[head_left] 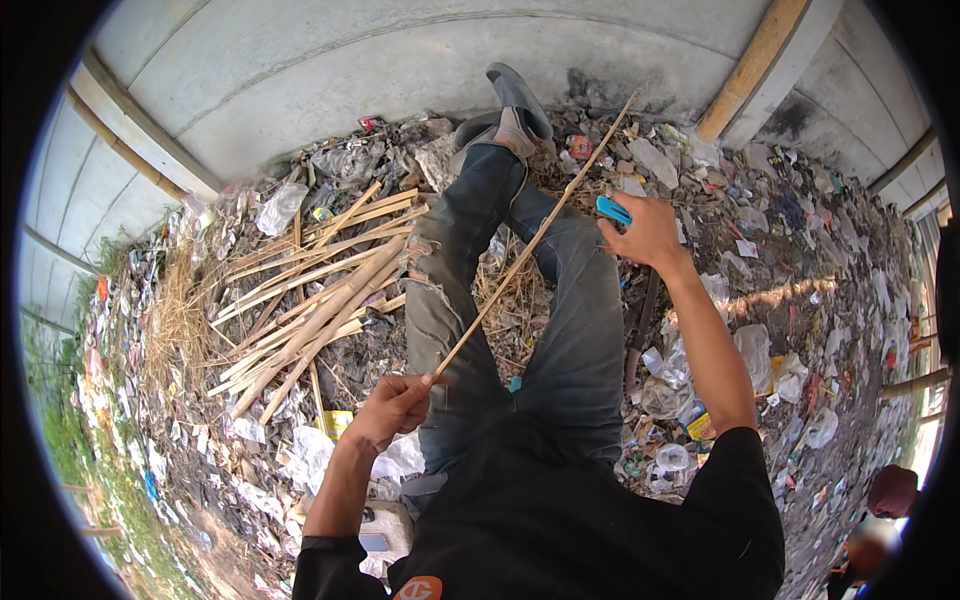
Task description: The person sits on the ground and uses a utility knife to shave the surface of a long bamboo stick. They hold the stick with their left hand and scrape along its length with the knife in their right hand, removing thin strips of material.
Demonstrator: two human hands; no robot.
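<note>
My left hand (388, 412) is closed around the lower end of a long, thin bamboo strip (518, 262). From there the strip slants up and to the right across my legs, its far tip near the wall. My right hand (648, 232) grips a light blue utility knife (613, 210) above my right knee, apart from the strip and to its right; no blade can be made out. Left of my legs lies a heap of split bamboo strips (335, 300), roughly stacked on the ground.
My outstretched legs (570, 320) lie crossed at the shins. Litter and plastic scraps (760, 350) cover the ground. A grey panel wall (420, 60) runs across the far side, with a post (755, 70) at right. Another person (880, 530) is partly visible at lower right.
</note>
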